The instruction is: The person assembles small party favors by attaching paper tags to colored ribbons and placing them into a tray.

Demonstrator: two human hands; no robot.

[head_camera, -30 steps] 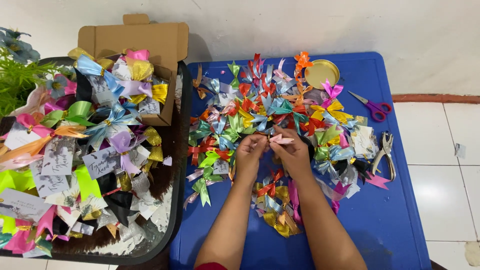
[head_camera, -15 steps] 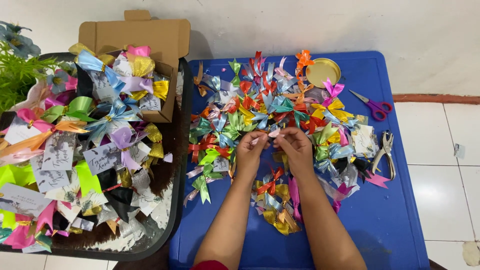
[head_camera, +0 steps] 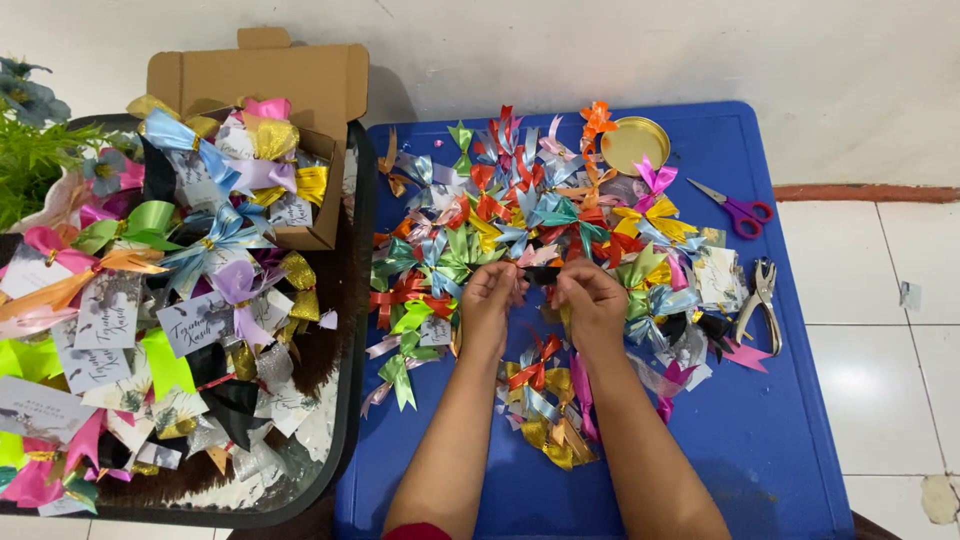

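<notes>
Blue desk, white tile beyond. Left hand and right hand meet over ribbon bow heap — both pinching dark ribbon piece between fingertips, stretched taut, likely for tying. Scissors, punch pliers right of right hand — within reach.

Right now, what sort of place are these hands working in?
Probably a home craft spot on a tiled floor, not a workshop: a low blue table heaped with ribbon bows, purple-handled scissors, and a tray of tagged bows beside it.
</notes>
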